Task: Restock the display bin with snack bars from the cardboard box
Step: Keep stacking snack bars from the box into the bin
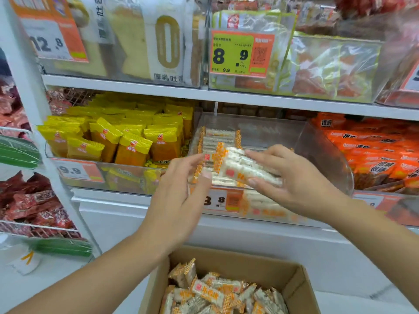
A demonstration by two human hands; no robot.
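A clear plastic display bin (322,143) sits on the middle shelf, with rows of white snack bars with orange ends (217,138) stacked in its left part. My right hand (292,180) grips a bunch of these snack bars (244,165) just above the bin's front edge. My left hand (181,189) touches the bunch's left end with thumb and fingertips. An open cardboard box (294,282) at the bottom holds several loose bars (217,293).
Yellow snack packs (118,139) fill the bin to the left, orange packs (374,150) the bin to the right. Price tags (221,200) hang on the bin fronts. The shelf above (226,96) carries bread and bagged goods. Red packs (34,200) lie in wire racks far left.
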